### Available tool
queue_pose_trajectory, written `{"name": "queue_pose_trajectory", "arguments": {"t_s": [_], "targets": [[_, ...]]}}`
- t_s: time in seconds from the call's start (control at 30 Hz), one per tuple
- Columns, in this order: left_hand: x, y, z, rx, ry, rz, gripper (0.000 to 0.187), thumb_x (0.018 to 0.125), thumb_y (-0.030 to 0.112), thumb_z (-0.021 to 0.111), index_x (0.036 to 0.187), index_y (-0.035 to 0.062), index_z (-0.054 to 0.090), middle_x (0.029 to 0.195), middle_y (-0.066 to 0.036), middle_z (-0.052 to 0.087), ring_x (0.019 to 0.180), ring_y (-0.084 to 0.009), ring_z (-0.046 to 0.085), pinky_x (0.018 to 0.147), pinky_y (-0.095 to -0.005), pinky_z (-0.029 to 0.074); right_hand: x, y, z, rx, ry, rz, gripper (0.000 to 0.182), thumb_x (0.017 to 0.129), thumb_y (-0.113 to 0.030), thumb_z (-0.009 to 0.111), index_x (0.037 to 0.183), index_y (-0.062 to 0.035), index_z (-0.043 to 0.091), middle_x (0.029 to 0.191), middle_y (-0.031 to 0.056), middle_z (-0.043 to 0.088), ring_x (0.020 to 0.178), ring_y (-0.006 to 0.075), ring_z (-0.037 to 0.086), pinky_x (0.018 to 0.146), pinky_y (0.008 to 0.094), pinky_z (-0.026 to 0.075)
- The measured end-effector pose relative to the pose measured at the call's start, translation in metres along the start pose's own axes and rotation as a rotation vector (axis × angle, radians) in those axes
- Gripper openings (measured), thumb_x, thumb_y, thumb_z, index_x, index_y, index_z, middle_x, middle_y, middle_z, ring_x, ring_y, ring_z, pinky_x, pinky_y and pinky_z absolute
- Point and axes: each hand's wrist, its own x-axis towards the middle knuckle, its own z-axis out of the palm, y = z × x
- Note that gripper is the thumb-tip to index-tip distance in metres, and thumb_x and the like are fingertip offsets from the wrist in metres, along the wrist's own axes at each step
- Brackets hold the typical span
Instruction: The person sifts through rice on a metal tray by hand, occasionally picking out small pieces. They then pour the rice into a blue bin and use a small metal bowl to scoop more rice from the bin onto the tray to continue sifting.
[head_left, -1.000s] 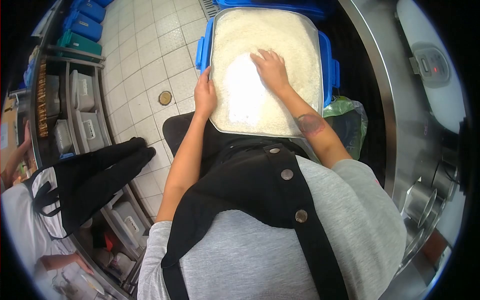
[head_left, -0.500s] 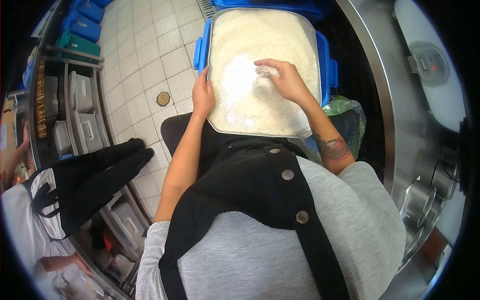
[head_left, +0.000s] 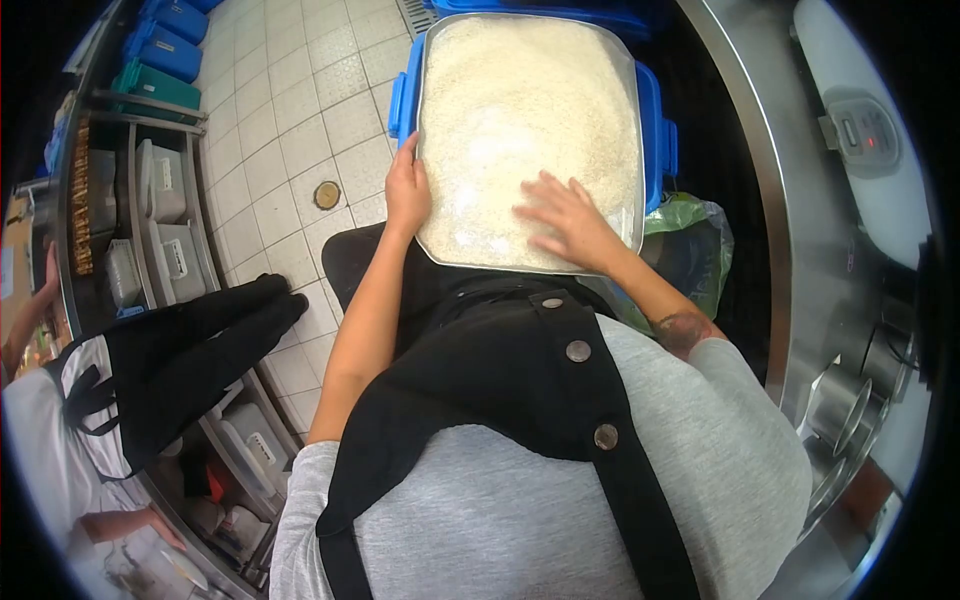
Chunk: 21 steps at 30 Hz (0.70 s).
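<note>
Left hand [head_left: 407, 190] clamped on left rim of rice tub [head_left: 632, 120], on floor ahead. Right hand [head_left: 565, 218] flat, fingers spread, on rice [head_left: 520, 90] at near edge.

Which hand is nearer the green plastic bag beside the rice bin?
Right. The right hand lies flat on the rice just left of the green plastic bag; the left hand grips the bin's far edge.
</note>
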Motion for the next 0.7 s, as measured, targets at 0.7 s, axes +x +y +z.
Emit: {"name": "queue_pose_trajectory", "arguments": {"t_s": [0.7], "targets": [[0.000, 0.003, 0.000, 0.013, -0.002, -0.035, 0.041, 0.093, 0.004, 0.044, 0.134, 0.0005, 0.048, 0.129, -0.025, 0.055, 0.119, -0.0390, 0.054, 0.101, -0.0420, 0.042, 0.034, 0.023, 0.053, 0.159, 0.244, -0.237, 0.026, 0.073, 0.002, 0.065, 0.097, -0.0080, 0.068, 0.097, 0.0106, 0.064, 0.095, 0.0280, 0.061, 0.085, 0.0368, 0.050]]}}
